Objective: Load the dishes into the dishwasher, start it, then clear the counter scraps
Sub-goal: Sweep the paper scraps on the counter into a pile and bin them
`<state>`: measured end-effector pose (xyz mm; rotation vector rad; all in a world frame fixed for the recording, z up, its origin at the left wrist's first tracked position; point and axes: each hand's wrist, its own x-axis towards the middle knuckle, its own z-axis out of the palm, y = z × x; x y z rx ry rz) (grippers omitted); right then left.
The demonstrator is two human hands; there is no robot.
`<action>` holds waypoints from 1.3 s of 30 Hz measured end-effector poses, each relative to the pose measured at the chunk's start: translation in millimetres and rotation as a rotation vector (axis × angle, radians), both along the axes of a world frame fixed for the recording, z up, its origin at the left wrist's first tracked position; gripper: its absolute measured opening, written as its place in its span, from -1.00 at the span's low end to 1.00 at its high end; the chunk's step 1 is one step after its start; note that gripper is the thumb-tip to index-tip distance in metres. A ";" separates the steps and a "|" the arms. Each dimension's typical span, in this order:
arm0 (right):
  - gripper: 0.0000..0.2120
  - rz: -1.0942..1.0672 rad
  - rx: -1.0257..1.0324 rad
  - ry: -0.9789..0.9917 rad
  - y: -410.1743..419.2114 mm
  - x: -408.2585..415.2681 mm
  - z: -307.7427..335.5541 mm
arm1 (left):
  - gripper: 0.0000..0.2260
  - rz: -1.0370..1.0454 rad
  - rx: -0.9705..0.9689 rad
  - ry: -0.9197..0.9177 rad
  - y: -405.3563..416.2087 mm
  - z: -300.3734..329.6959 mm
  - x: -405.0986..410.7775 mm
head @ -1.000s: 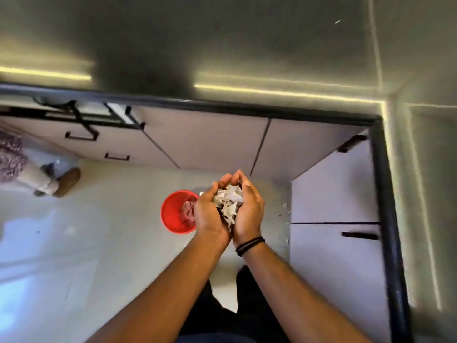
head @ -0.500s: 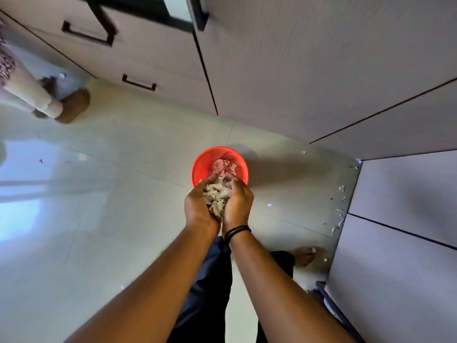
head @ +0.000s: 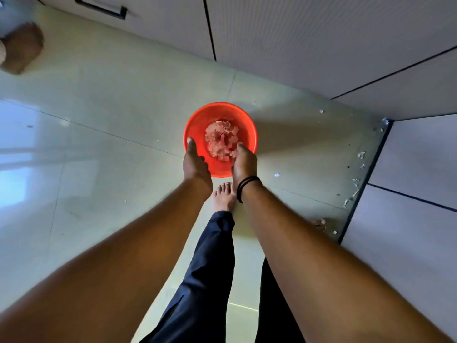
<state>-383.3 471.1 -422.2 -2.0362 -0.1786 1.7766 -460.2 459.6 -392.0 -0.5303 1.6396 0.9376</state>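
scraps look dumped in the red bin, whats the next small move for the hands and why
Probably draw both hands back up and away from the red bin. The left hand and right hand are apart and open over it, holding nothing, and the scraps lie piled inside. Then a likely follow-up is the loose bits scattered on the floor along the cabinet base.
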 end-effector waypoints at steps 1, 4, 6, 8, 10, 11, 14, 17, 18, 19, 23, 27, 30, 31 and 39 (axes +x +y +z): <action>-0.76 -0.005 -0.008 -0.005 1.1 2.4 5.5 | -0.36 -0.005 -0.003 0.008 -0.7 -0.6 -0.9; -0.77 -0.050 -0.029 0.035 3.9 14.0 19.9 | -0.39 -0.028 0.011 -0.012 -2.9 6.5 -0.1; -0.80 -0.081 -0.047 0.056 3.4 23.0 33.3 | -0.46 -0.051 0.025 -0.062 -2.6 18.0 4.0; -0.79 -0.097 -0.058 0.083 3.4 33.3 53.9 | -0.52 -0.089 0.049 -0.125 -0.6 36.5 12.6; -0.82 -0.079 -0.042 0.076 4.0 46.9 80.1 | -0.50 -0.131 0.070 -0.151 2.9 61.5 26.4; -0.84 -0.064 -0.018 0.061 4.6 54.0 94.0 | -0.49 -0.132 0.075 -0.154 5.3 76.0 34.0; -0.87 -0.081 0.077 0.018 8.1 84.2 141.4 | -0.48 -0.163 0.102 -0.156 13.2 122.0 61.1; -0.87 -0.130 0.166 -0.012 12.2 124.3 194.5 | -0.52 -0.293 0.152 -0.163 17.1 172.1 94.1; -0.88 -0.155 0.200 -0.021 12.3 141.2 215.6 | -0.55 -0.340 0.165 -0.171 19.1 191.9 108.6; -0.89 -0.180 0.229 -0.024 11.0 155.9 233.3 | -0.56 -0.383 0.179 -0.174 20.0 210.5 121.7; -0.84 -0.281 0.316 -0.045 1.0 217.7 306.0 | -0.53 -0.531 0.270 -0.165 25.0 293.6 183.1; -0.87 -0.357 0.448 -0.095 -9.5 279.2 366.9 | -0.57 -0.626 0.344 -0.182 23.3 363.8 249.1; -0.83 -0.368 0.590 -0.191 -15.4 334.8 412.8 | -0.60 -0.679 0.420 -0.197 20.6 409.0 307.6; -0.83 -0.363 0.632 -0.217 -16.5 350.8 426.0 | -0.61 -0.685 0.450 -0.204 20.6 419.5 324.8; -0.84 -0.487 0.752 -0.447 -38.4 475.5 486.3 | -0.61 -0.912 0.617 -0.282 24.9 471.6 458.8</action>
